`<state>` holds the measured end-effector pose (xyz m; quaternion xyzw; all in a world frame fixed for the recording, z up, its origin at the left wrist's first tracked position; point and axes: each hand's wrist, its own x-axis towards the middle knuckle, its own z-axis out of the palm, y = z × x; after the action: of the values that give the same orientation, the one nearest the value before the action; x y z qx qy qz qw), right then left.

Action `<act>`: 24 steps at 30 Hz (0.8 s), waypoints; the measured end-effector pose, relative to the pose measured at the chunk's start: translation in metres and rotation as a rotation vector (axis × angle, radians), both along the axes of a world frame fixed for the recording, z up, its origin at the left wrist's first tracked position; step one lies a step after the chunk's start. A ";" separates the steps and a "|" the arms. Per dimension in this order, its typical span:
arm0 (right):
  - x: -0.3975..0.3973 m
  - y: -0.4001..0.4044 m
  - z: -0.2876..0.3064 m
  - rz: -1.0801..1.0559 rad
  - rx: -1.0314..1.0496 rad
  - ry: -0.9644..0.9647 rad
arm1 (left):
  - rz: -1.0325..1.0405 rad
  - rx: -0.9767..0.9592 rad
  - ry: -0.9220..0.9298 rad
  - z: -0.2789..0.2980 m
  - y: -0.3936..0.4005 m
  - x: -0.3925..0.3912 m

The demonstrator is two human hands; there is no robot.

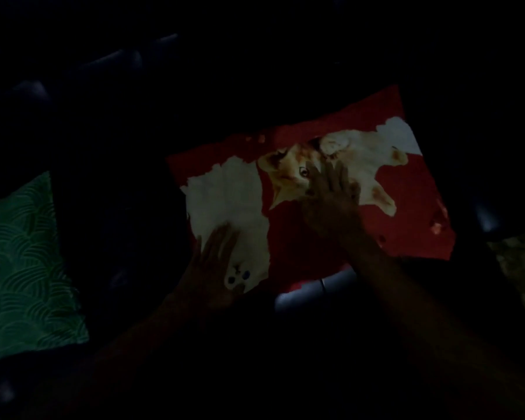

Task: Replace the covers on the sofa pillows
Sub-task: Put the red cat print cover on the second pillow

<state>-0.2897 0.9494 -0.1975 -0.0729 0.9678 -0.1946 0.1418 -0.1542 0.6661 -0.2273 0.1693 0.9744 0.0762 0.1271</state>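
The scene is very dark. A red pillow cover printed with a white dog and an orange cat lies flat on a dark sofa. My left hand lies flat on its near left part, fingers straight over the white dog print. My right hand presses flat on the middle of the cover, fingers spread over the cat print. Neither hand grips anything.
A green pillow with a curved scale pattern lies on the sofa at the left. A yellowish patterned cushion shows at the right edge. The sofa's dark tufted backrest fills the top of the view.
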 end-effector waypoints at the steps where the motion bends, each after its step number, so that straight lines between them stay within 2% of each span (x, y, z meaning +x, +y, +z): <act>1: -0.010 -0.007 0.003 0.007 -0.002 -0.015 | 0.056 0.042 -0.013 0.006 0.004 -0.019; 4: -0.040 -0.023 0.004 0.043 -0.019 -0.031 | 0.126 0.171 -0.039 0.015 0.018 -0.088; 8: -0.076 -0.047 -0.009 0.165 -0.003 -0.056 | 0.248 0.233 -0.122 0.005 0.046 -0.158; 13: -0.103 -0.016 -0.038 0.148 0.086 -0.028 | 0.534 0.195 -0.233 -0.017 0.041 -0.161; 16: -0.117 -0.004 -0.041 0.054 0.157 -0.037 | 0.679 0.144 -0.171 -0.021 0.042 -0.173; 18: -0.130 -0.024 -0.041 0.056 0.124 -0.046 | 0.684 0.243 -0.067 -0.025 0.051 -0.203; 20: -0.142 -0.043 -0.050 0.110 0.136 -0.017 | 0.561 0.319 -0.026 -0.032 0.056 -0.232; 24: -0.175 -0.035 -0.054 0.077 0.220 -0.035 | 0.555 0.215 -0.114 -0.052 0.036 -0.245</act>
<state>-0.4647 0.9144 -0.2519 -0.0908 0.9772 -0.0826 0.1732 -0.3989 0.7021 -0.2798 -0.0954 0.9610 0.2203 0.1372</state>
